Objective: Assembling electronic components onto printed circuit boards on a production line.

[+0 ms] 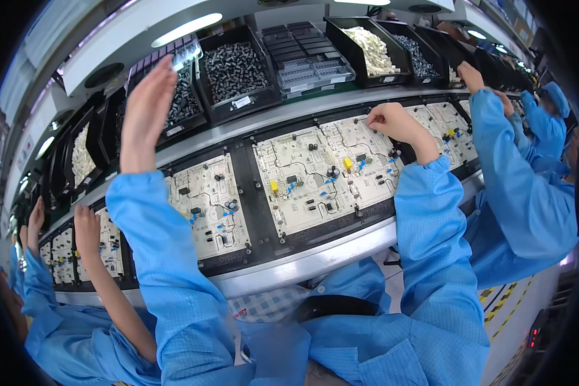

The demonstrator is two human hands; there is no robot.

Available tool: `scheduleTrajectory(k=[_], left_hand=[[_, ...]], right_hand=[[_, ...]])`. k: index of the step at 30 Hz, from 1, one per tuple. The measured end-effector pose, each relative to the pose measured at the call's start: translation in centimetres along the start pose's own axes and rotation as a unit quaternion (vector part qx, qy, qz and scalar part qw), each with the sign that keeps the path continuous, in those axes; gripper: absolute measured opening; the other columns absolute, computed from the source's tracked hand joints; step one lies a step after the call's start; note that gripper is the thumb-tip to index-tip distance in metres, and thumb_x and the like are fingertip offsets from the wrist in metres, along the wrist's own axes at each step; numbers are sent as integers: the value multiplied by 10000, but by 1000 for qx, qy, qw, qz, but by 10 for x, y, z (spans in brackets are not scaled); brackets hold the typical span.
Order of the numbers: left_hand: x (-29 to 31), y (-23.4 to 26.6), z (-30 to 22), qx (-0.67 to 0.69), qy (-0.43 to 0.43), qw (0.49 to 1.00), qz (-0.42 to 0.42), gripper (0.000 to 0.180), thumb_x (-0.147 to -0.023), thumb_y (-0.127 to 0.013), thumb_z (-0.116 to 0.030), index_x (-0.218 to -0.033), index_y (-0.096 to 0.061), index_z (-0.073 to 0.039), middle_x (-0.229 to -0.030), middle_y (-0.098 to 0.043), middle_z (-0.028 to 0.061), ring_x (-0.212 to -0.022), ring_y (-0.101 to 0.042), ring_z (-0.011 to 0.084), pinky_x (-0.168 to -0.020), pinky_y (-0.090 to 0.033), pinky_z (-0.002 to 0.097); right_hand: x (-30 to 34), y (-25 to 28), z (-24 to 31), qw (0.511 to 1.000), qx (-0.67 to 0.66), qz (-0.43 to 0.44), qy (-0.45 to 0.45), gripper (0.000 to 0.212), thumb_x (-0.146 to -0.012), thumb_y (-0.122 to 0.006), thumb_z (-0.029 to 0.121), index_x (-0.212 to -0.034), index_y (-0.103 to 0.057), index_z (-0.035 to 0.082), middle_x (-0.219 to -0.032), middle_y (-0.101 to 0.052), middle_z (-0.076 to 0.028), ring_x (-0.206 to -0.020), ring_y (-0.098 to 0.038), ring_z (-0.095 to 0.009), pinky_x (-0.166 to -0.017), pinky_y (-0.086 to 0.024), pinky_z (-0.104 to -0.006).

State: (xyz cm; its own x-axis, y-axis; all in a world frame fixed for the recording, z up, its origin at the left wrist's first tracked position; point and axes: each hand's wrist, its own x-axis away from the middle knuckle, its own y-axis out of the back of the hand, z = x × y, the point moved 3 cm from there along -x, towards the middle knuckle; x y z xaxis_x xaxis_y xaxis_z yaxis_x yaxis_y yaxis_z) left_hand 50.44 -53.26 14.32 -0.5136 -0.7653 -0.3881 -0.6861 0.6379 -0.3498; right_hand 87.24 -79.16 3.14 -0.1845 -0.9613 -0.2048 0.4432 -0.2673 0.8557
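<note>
My left hand (pixel 147 109) is raised in front of a bin of dark components (pixel 185 96), its fingers stretched upward and slightly blurred. I see nothing held in it. My right hand (pixel 399 125) hovers over the upper right part of a pale circuit board (pixel 302 145). Its thumb and fingers are pinched together; whatever may be between them is too small to make out. Black cylinders, blue parts and a yellow block (pixel 348 164) stand on this board. To its left, another populated board (pixel 202 186) lies in a black frame (pixel 254 193), partly behind my left sleeve.
Behind the boards stand a black bin of small dark parts (pixel 235 71), clear trays (pixel 305 61) and a bin of white parts (pixel 370 48). A metal rail (pixel 315 254) runs along the near edge. Co-workers in blue sleeves (pixel 508 154) work on both sides.
</note>
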Motion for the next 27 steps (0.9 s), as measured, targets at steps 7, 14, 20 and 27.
scheduleTrajectory(k=[7, 14, 20, 27], left_hand=[[10, 83, -44, 314, -8, 948, 48, 373, -936, -422, 64, -1302, -364, 104, -1228, -461, 196, -1077, -506, 248, -933, -474, 305], [20, 98, -71, 391, -64, 918, 0, 320, -950, -393, 58, -1265, -400, 118, -1190, -489, 218, -1107, -510, 289, -976, -480, 332], [30, 104, -88, 385, -103, 914, -67, 284, -967, -388, 24, -1228, -425, 127, -1188, -511, 214, -1121, -522, 291, -997, -478, 333], [36, 202, -107, 283, -148, 946, -46, 246, -970, -316, 18, -1147, -441, 136, -1029, -506, 182, -992, -491, 244, -886, -462, 334]], right_hand=[[2, -2, 3, 999, -8, 35, 2, 134, -750, -660, 17, -879, -691, 0, -795, -685, -102, -716, -646, -173, -691, -520, -280], [4, -1, 1, 999, -16, 44, -22, 147, -750, -662, 15, -893, -699, 17, -809, -688, -94, -723, -647, -171, -700, -517, -274], [3, 0, 2, 999, -9, 30, 6, 150, -728, -670, 32, -872, -708, 24, -797, -688, -112, -727, -656, -197, -681, -518, -291], [3, -1, 7, 999, -14, 31, 11, 145, -724, -688, 5, -867, -702, 23, -794, -683, -86, -711, -644, -164, -675, -511, -269]])
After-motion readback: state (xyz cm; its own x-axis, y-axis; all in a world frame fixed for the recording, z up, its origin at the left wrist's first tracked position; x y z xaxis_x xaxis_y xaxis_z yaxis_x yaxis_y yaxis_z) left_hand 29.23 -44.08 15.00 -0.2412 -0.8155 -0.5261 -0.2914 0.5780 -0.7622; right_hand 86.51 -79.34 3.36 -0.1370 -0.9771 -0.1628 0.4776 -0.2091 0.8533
